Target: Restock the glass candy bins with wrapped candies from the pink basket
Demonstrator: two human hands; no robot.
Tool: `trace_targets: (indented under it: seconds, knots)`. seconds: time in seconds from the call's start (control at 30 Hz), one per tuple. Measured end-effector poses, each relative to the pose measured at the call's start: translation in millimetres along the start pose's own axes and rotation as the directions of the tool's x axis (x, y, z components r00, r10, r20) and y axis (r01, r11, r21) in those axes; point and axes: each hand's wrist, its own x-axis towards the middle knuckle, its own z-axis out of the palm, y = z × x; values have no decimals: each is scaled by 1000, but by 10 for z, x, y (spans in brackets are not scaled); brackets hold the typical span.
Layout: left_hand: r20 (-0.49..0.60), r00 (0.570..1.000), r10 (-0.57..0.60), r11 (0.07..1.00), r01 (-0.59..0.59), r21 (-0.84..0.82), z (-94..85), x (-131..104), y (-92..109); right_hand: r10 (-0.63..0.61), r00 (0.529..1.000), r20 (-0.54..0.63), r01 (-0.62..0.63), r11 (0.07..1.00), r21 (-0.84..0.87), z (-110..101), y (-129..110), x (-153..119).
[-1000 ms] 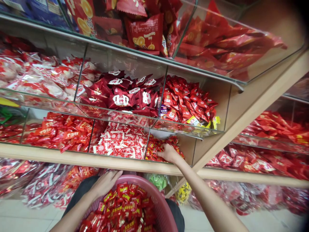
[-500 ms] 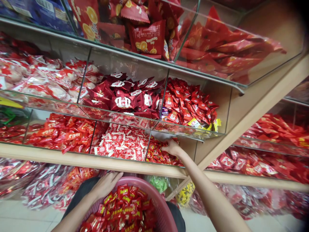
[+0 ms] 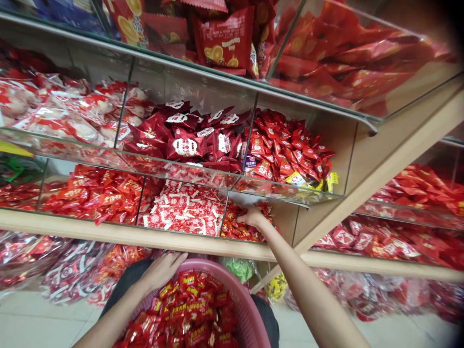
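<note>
My left hand [image 3: 163, 271] lies over the far left rim of a pink plastic basket [image 3: 250, 302], its fingers stretched out flat. Small red-wrapped candies with yellow lettering [image 3: 195, 309] fill much of the basket, which sits between my knees. My right hand [image 3: 254, 216] is inside a lower shelf compartment, touching small red and yellow wrapped candies [image 3: 235, 224]. Its thumb reaches out to the left, while the other fingers are mostly hidden; I see nothing held in it.
A wooden shelf edge [image 3: 203, 247] runs between basket and compartments. Glass dividers [image 3: 224, 212] separate red-and-white candies [image 3: 181, 208] from my right hand's bin. Above are maroon packets [image 3: 186, 147] and red packets [image 3: 286, 145]. A slanted wooden post [image 3: 348, 203] stands right; bagged candies [image 3: 72, 270] lie below.
My right hand has shifted slightly left and up within the same compartment. My left hand stays at the basket rim. The view has tilted slightly.
</note>
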Motion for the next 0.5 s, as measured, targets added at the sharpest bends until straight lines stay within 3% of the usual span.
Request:
trace_targets:
  seconds: [0.3, 0.5]
  knots:
    - [-22, 1000, 1, 1000, -1, 2, -3, -8, 34, 7, 1000, 3, -8, 995, 99, 8, -34, -90]
    - [-18, 996, -82, 997, 82, 15, -27, -50, 107, -1, 995, -96, 21, 979, 203, -229, -34, -351]
